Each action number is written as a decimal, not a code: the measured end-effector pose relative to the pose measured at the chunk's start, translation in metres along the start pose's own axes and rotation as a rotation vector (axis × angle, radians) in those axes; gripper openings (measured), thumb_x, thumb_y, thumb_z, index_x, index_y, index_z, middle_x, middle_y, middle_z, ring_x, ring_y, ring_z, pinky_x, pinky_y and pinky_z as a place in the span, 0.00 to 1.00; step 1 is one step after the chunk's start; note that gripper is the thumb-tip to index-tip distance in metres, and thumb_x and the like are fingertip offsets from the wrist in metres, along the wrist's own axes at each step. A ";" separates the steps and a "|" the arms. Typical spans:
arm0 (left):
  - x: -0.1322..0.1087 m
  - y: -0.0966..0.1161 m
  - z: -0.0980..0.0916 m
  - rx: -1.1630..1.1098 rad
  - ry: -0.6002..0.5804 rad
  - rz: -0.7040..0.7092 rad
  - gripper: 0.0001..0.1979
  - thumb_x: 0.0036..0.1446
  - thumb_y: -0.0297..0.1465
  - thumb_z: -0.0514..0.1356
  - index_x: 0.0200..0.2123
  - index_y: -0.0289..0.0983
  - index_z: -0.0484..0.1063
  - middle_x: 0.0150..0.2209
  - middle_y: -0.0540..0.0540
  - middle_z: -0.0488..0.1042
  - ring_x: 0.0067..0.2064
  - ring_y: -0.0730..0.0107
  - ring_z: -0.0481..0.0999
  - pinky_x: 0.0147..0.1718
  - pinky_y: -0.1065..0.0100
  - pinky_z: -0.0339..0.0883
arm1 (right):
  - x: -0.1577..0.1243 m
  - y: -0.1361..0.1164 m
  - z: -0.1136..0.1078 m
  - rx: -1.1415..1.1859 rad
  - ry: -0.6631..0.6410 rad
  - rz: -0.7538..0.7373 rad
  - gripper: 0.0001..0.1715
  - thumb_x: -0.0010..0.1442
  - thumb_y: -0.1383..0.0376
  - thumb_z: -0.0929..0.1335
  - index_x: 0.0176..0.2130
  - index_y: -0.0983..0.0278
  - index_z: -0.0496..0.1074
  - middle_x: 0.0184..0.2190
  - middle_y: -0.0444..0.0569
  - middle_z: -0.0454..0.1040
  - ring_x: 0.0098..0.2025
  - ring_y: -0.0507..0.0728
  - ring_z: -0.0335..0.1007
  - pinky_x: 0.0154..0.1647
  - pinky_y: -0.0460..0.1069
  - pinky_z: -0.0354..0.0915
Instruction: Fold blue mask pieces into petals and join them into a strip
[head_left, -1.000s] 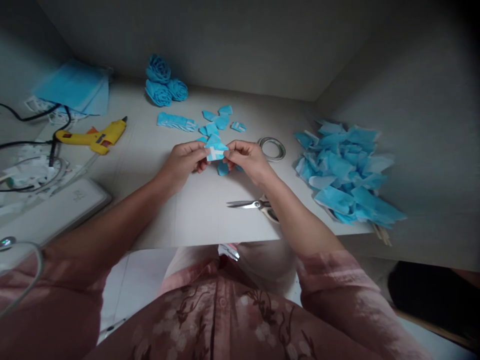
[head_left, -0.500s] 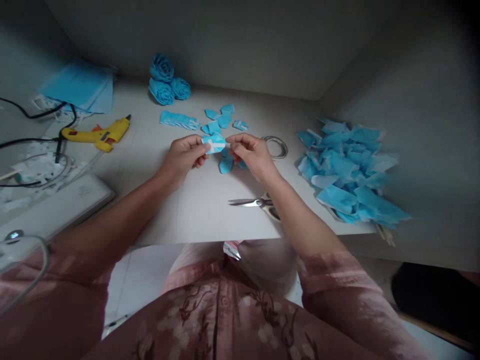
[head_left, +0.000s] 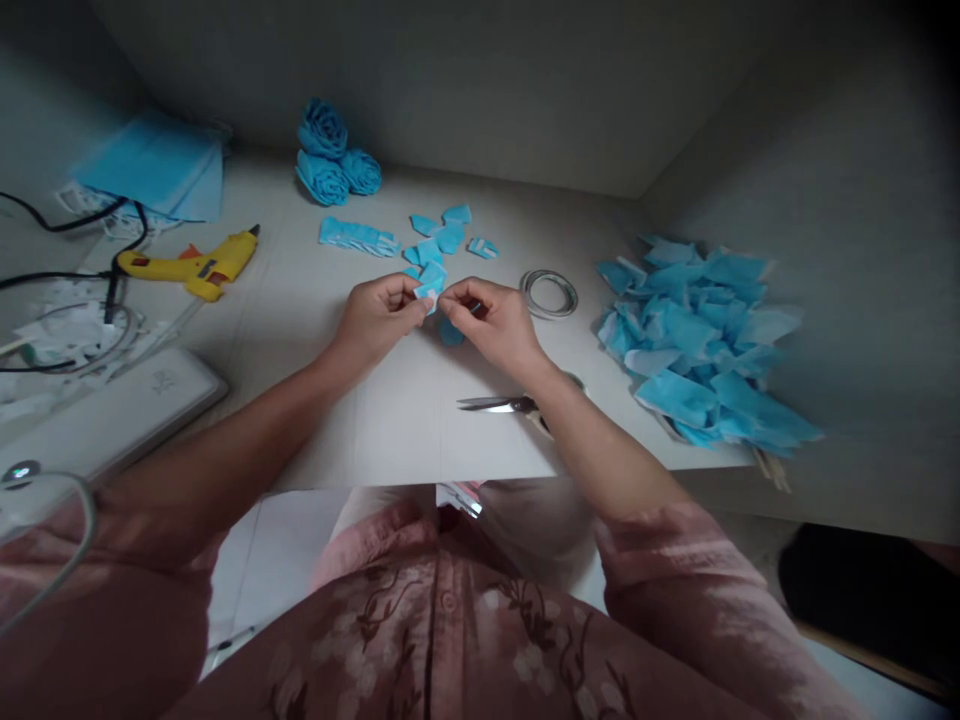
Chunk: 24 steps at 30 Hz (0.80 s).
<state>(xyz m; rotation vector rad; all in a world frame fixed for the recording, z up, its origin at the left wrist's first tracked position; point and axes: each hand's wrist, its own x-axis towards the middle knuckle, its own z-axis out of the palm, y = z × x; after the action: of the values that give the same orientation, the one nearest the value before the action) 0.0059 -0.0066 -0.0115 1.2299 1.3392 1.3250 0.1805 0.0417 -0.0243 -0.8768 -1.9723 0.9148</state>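
Observation:
My left hand (head_left: 381, 315) pinches a small blue fabric petal (head_left: 425, 294) with a white patch on it, above the middle of the table. Close at the petal's right edge, my right hand (head_left: 501, 322) has its thumb and index finger pressed together; whatever is between them is too small to make out. Several loose blue petals (head_left: 450, 238) lie just beyond both hands, and another petal (head_left: 450, 334) is partly hidden under my right hand. Scissors (head_left: 491, 405) lie nearer to me, their handles partly covered by my right forearm. To the right rests a tape roll (head_left: 528, 300).
A yellow glue gun (head_left: 217, 268), cables and a white box (head_left: 161, 400) occupy the left. Blue face masks (head_left: 154, 165) lie behind them. Rolled blue flowers (head_left: 324, 178) and a pleated blue strip (head_left: 356, 238) sit toward the back. A blue fabric heap (head_left: 697, 330) is at right.
The petal has turned and is more covered by my left fingers; its white strip no longer shows stretched between the hands. My right hand has shifted slightly left and down.

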 end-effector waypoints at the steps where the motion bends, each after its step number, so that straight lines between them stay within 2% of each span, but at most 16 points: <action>1: 0.000 -0.002 0.000 0.014 -0.002 0.015 0.05 0.52 0.25 0.66 0.27 0.37 0.73 0.21 0.56 0.68 0.21 0.79 0.62 0.22 0.73 0.55 | 0.000 0.001 0.000 -0.004 0.000 -0.003 0.12 0.63 0.57 0.70 0.35 0.64 0.78 0.32 0.46 0.80 0.33 0.52 0.69 0.38 0.48 0.64; 4: 0.001 -0.006 0.000 0.064 0.005 0.061 0.04 0.51 0.26 0.65 0.27 0.37 0.73 0.21 0.55 0.69 0.23 0.78 0.63 0.24 0.72 0.55 | 0.000 0.002 0.001 -0.017 -0.003 0.004 0.14 0.62 0.55 0.71 0.33 0.63 0.77 0.30 0.45 0.79 0.31 0.52 0.68 0.36 0.48 0.63; 11: 0.000 -0.006 -0.001 0.137 0.020 0.118 0.04 0.53 0.27 0.65 0.26 0.36 0.74 0.21 0.55 0.67 0.25 0.77 0.62 0.25 0.72 0.54 | 0.000 0.001 0.000 -0.005 -0.022 0.028 0.11 0.62 0.59 0.69 0.33 0.64 0.76 0.30 0.45 0.79 0.32 0.52 0.68 0.37 0.48 0.63; 18: 0.001 -0.006 -0.001 0.110 0.014 0.067 0.05 0.53 0.27 0.66 0.26 0.37 0.73 0.20 0.55 0.67 0.23 0.77 0.62 0.24 0.71 0.55 | 0.000 0.002 0.000 0.033 -0.040 0.030 0.10 0.61 0.60 0.68 0.33 0.64 0.76 0.30 0.45 0.79 0.33 0.52 0.68 0.39 0.48 0.65; 24: -0.001 -0.001 -0.001 0.044 -0.014 -0.032 0.08 0.51 0.28 0.68 0.26 0.38 0.72 0.20 0.54 0.69 0.21 0.78 0.63 0.22 0.73 0.57 | -0.001 -0.005 -0.003 0.054 -0.030 0.084 0.09 0.61 0.61 0.69 0.31 0.63 0.76 0.30 0.45 0.78 0.33 0.52 0.68 0.40 0.49 0.66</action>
<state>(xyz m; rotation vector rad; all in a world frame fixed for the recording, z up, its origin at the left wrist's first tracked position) 0.0051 -0.0076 -0.0123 1.2401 1.3794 1.2689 0.1820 0.0394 -0.0196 -0.9260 -1.9392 1.0307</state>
